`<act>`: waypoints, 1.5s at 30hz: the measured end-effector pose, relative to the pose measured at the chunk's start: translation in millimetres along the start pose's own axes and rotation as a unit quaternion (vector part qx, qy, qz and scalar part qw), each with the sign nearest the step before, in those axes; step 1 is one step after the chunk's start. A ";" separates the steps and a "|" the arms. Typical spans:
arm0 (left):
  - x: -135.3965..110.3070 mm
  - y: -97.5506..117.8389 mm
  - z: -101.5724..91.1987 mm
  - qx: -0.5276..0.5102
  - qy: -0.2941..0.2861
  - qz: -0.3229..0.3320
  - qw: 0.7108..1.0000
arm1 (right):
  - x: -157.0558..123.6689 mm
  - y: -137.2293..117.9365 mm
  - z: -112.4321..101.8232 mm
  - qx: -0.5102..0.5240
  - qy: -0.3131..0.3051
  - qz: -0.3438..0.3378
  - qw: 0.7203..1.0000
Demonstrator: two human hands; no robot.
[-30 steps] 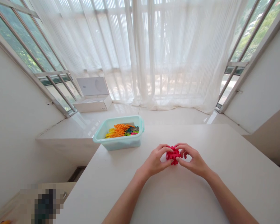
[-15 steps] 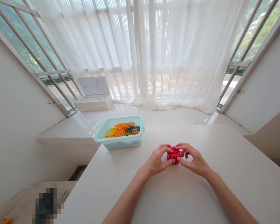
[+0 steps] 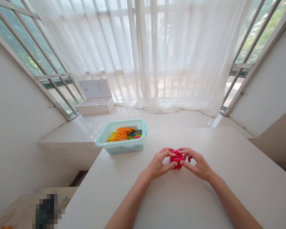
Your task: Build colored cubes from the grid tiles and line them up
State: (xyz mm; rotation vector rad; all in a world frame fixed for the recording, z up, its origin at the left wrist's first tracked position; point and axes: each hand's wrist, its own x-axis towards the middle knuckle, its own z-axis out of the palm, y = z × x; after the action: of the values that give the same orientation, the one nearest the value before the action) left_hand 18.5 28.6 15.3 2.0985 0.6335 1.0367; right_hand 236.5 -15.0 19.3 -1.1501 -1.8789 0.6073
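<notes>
One left hand [image 3: 158, 164] and one right hand [image 3: 199, 163] are pinching a red latticed block [image 3: 177, 158] from either side, on or just above the white desk [image 3: 181, 203]; uneven pressure could be springing its joints, while a slack pinch could be letting it tumble.

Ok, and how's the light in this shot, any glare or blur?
Head view: bright backlight through the white curtain, nearly washed out in places; head view: glare streaks on the glossy ledge; head view: white table dimmer toward the near side; head view: red piece between left hand and right hand fairly sharp, lower-left patch pixelated beyond reading.
</notes>
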 end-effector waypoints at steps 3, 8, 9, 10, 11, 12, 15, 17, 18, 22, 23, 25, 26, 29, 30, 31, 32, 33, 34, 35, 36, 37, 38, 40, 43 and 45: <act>-0.3 0.9 1.8 -0.006 0.010 0.002 1.000 | 0.4 1.2 1.6 0.004 0.004 0.004 1.000; -0.1 4.5 3.0 -0.002 0.012 0.004 1.000 | 0.1 0.0 5.4 0.012 0.002 0.009 1.000; -0.2 4.7 3.0 0.003 0.007 0.002 1.000 | 0.0 -0.6 5.4 0.013 0.002 0.010 1.000; -0.4 4.8 2.8 0.007 0.002 0.000 1.000 | -0.1 -1.1 4.9 0.013 0.005 0.011 1.000; -0.8 5.0 2.3 0.011 -0.001 -0.002 1.000 | -0.3 -1.4 4.0 0.012 0.011 0.013 1.000; -1.3 5.4 1.1 0.014 -0.002 -0.005 1.000 | -0.5 -1.4 2.8 0.009 0.021 0.015 1.000; -1.6 10.7 -10.7 0.025 0.027 -0.006 0.999 | -1.1 0.1 -2.1 0.002 0.059 0.032 0.998; 0.9 17.7 -28.7 0.051 0.078 0.003 0.996 | -1.4 1.6 -4.6 0.002 0.078 0.048 0.996; 3.3 21.4 -41.0 0.073 0.109 0.004 0.991 | -1.5 2.2 -5.1 0.004 0.084 0.054 0.995; 18.8 29.0 -100.0 0.207 0.165 -0.068 0.962 | -0.3 1.7 -2.2 0.010 0.093 0.039 0.995; 23.0 27.7 -113.7 0.234 0.145 -0.100 0.956 | 0.1 1.0 -0.8 0.011 0.092 0.031 0.995; 30.3 21.9 -136.3 0.300 0.083 -0.164 0.936 | 0.8 0.0 1.6 0.010 0.087 0.018 0.996; 33.1 18.0 -144.9 0.338 0.055 -0.196 0.919 | 1.1 -0.2 2.3 0.008 0.085 0.014 0.996; 38.9 6.2 -160.3 0.406 -0.012 -0.294 0.865 | 1.7 0.5 2.7 0.003 0.089 0.003 0.996; 40.1 3.2 -162.9 0.407 -0.030 -0.318 0.856 | 1.9 0.9 2.4 0.002 0.091 0.000 0.996; 41.0 1.0 -164.7 0.401 -0.047 -0.334 0.852 | 2.1 1.2 2.0 0.001 0.094 -0.002 0.996; 41.9 -0.4 -166.0 0.393 -0.062 -0.342 0.851 | 2.3 1.3 1.7 0.000 0.096 -0.003 0.995; 42.7 -1.1 -167.1 0.387 -0.072 -0.346 0.852 | 2.5 1.4 1.5 0.000 0.097 -0.003 0.995; 43.6 -1.1 -168.0 0.383 -0.079 -0.348 0.852 | 2.8 1.3 1.5 -0.001 0.097 -0.004 0.995; 44.7 -0.7 -169.0 0.380 -0.086 -0.353 0.851 | 3.2 1.1 1.6 -0.001 0.095 -0.006 0.995; 46.1 0.0 -170.2 0.376 -0.093 -0.358 0.850 | 3.6 1.0 1.8 -0.001 0.094 -0.008 0.996; 48.0 0.7 -171.6 0.373 -0.100 -0.364 0.848 | 3.9 1.0 2.1 -0.001 0.092 -0.011 0.996; 50.4 1.0 -173.2 0.370 -0.106 -0.370 0.846 | 4.2 1.1 2.5 0.000 0.090 -0.013 0.996; 56.3 0.1 -176.8 0.362 -0.116 -0.383 0.842 | 4.5 1.6 3.0 0.000 0.084 -0.015 0.996; 66.7 -6.1 -181.4 0.350 -0.123 -0.402 0.837 | 4.2 2.2 3.3 0.000 0.075 -0.012 0.997; 72.8 -11.6 -182.4 0.340 -0.117 -0.404 0.841 | 3.8 2.3 3.3 -0.003 0.072 -0.006 0.997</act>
State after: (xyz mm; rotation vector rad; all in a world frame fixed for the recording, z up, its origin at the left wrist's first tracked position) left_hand -91.8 153.2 120.2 2.0822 1.7489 0.0476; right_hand 233.9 -10.5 17.3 -1.1537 -1.7642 0.4987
